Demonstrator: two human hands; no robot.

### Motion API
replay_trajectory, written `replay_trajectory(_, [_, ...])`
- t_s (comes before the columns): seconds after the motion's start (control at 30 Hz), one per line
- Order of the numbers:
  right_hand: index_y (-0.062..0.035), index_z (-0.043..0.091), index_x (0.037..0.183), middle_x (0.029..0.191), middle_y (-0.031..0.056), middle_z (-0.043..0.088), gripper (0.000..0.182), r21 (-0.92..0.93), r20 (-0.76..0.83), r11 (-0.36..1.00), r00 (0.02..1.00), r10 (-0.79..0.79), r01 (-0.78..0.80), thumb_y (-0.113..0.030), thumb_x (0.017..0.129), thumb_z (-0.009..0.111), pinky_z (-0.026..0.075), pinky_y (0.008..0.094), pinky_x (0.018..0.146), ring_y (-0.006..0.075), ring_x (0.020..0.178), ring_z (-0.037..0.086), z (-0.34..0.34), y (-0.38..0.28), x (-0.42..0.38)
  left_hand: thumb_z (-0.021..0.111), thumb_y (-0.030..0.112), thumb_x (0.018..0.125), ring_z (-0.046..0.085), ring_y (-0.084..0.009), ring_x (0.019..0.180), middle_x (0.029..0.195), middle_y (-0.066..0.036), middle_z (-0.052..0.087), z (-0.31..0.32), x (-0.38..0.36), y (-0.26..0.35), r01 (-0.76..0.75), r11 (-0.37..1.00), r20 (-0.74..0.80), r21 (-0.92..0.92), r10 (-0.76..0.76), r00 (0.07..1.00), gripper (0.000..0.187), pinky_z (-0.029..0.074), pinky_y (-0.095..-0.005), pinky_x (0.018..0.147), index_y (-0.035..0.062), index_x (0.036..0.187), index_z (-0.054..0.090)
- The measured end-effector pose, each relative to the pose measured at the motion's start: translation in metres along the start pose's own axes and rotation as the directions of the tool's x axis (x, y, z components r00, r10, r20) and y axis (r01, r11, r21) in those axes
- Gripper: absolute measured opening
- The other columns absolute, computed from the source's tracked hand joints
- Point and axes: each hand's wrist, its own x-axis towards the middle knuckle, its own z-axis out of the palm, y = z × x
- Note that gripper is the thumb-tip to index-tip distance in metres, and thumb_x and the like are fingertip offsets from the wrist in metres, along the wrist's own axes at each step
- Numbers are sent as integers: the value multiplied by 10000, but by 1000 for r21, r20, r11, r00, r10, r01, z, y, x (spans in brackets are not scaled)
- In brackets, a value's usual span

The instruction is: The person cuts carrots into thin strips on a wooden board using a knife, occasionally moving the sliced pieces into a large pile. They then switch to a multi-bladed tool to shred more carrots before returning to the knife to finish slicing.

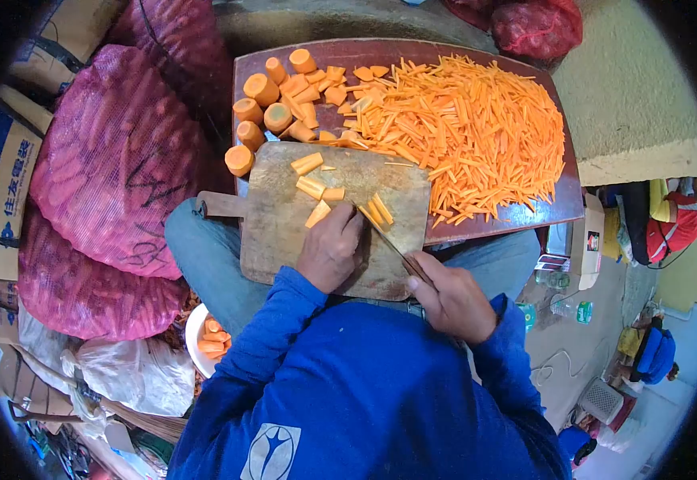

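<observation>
A worn wooden cutting board (272, 240) with a handle at its left lies across my lap and the edge of a small table. My right hand (452, 296) grips a knife (388, 244) by its handle, its blade slanting up and left over the board. Close to the blade tip, my left hand (332, 248) presses down with fingers curled; whatever is under them is hidden. A cut carrot piece (317, 214) lies just left of those fingers, and carrot sticks (380, 210) lie right of the blade. Other carrot pieces (310, 187) rest higher on the board.
The dark red table (524, 214) bears a big heap of shredded carrot (492, 132) and several carrot chunks (261, 90). Pink mesh sacks (116, 160) stand at left, above a white bowl (196, 336) of carrot pieces. At right, a person (654, 352) is far off.
</observation>
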Motion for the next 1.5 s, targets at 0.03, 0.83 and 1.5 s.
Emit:
replay_trajectory(0.03, [-70,588,1274,922,285,707,248,-1,-2,1000,1000,2,-2,-208,1069,614,540,600,718,530,871,698,2,1,4,742,-28,776,683,-404,913,1041,-195,615,-1,0,1,-2,1000,1,-2,2,1000,356,589,-476,795,-56,1126,685])
replay_trajectory(0.83, [-5,600,1344,954,292,713,342,-8,36,999,999,-34,35,-203,1067,626,557,538,733,518,889,701,3,7,18,742,-33,825,708,-404,902,1040,-195,667,-1,4,4,39,994,-120,-103,-51,991,203,599,-466,793,-39,1028,723])
replay_trajectory(1.5, [16,731,1264,876,206,734,314,66,-188,997,982,-18,31,-214,1056,686,564,399,765,236,796,710,-45,65,40,770,42,795,613,-315,970,964,-70,673,-35,35,-23,25,965,-110,261,4,994,200,458,-459,821,75,992,752])
